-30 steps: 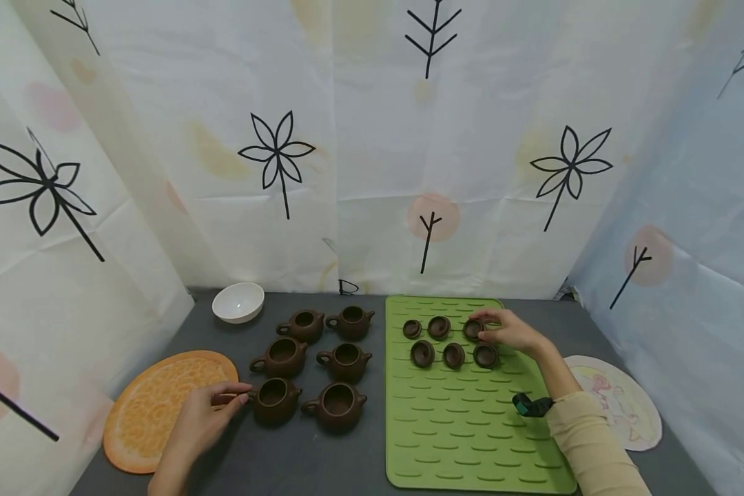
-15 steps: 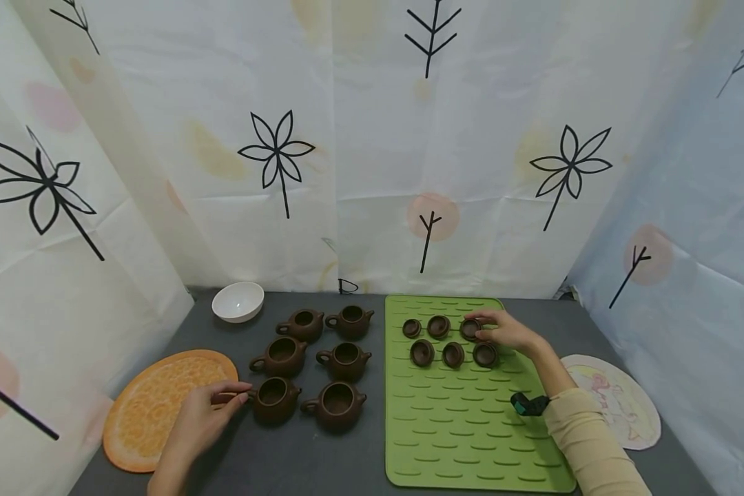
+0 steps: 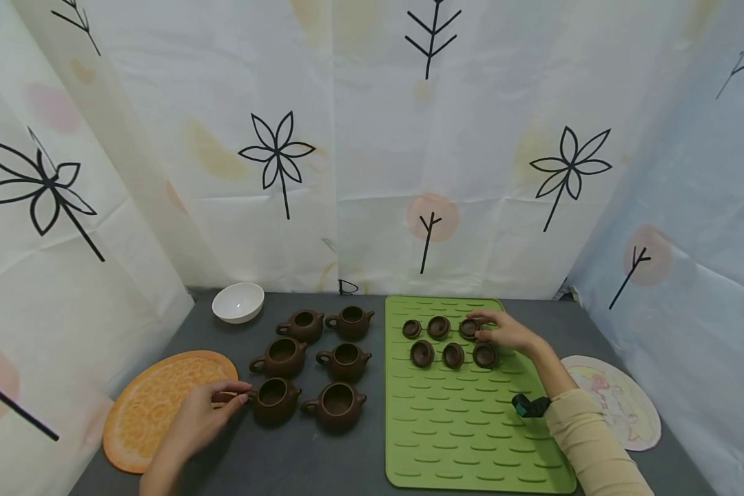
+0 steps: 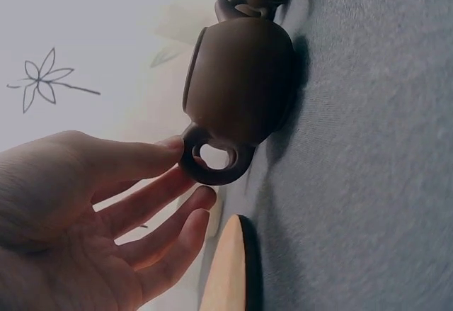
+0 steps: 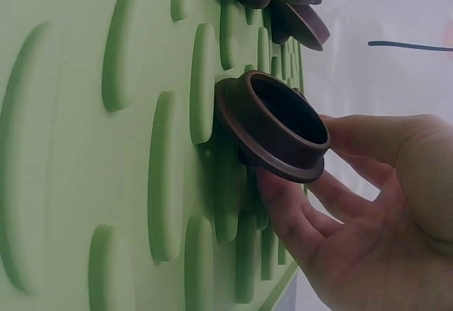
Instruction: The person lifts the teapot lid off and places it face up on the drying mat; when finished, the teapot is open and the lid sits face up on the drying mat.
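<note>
My left hand [image 3: 201,417] pinches the ring handle of the front-left brown clay teapot [image 3: 275,399] between thumb and forefinger. The left wrist view shows this teapot [image 4: 241,77] upright on the dark cloth, the other fingers apart below its handle. My right hand [image 3: 502,329] holds a small brown teapot lid [image 3: 469,328] by its edge, at the back right of the green mat [image 3: 471,441]. Several more lids, such as the front-right one [image 3: 485,355], lie hollow side up. In the right wrist view a lid [image 5: 276,127] covers the fingertips of my right hand [image 5: 368,205].
Several other lidless teapots, including the front-right one [image 3: 337,406], stand in two columns left of the mat. A white bowl [image 3: 238,303] sits at the back left. An orange round mat [image 3: 167,413] lies under my left forearm, and a pale printed round mat [image 3: 626,406] lies far right.
My right hand and the lid in it have shifted slightly left along the mat. The left hand keeps its grip on the teapot handle, almost still.
</note>
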The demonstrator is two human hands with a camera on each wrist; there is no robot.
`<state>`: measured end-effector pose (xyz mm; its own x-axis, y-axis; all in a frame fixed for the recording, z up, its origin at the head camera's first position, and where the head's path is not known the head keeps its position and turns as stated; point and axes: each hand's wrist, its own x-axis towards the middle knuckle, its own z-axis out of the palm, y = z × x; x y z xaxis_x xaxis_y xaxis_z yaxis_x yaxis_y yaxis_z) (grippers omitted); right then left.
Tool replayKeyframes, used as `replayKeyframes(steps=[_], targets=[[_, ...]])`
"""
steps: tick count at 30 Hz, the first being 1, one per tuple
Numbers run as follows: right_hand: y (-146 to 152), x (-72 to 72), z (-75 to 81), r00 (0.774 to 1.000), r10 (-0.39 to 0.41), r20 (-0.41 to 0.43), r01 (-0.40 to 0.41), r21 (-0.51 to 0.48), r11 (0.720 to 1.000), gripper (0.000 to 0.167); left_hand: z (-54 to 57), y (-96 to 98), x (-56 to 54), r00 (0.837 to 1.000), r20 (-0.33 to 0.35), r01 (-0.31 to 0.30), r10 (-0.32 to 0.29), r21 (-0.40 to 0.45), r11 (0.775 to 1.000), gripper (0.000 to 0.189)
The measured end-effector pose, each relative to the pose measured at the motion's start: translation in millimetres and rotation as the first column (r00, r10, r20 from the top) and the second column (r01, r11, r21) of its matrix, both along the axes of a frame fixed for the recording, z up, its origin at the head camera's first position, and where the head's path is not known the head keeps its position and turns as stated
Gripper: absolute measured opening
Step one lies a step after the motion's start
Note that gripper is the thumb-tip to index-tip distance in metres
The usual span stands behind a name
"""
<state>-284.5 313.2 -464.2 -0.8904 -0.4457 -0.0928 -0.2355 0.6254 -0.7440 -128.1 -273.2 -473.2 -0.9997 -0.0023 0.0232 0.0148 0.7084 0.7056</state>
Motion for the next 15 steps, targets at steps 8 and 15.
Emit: replayKeyframes(steps=[8,15], targets=[[7,4.4,5.2,1.0,-0.011,0.014,0.011,-0.025,1.0,0.055,12.1,-2.5,-7.6,0.996,0.034,0.081,-0.081,-0.016,0.997,0.022],[9,10.8,15.7,1.0,-0.009,0.01,0.01,-0.075,0.997,0.058,29.2,-8.8,-13.4,0.989,-0.012,0.148,-0.149,-0.058,0.987,0.021]])
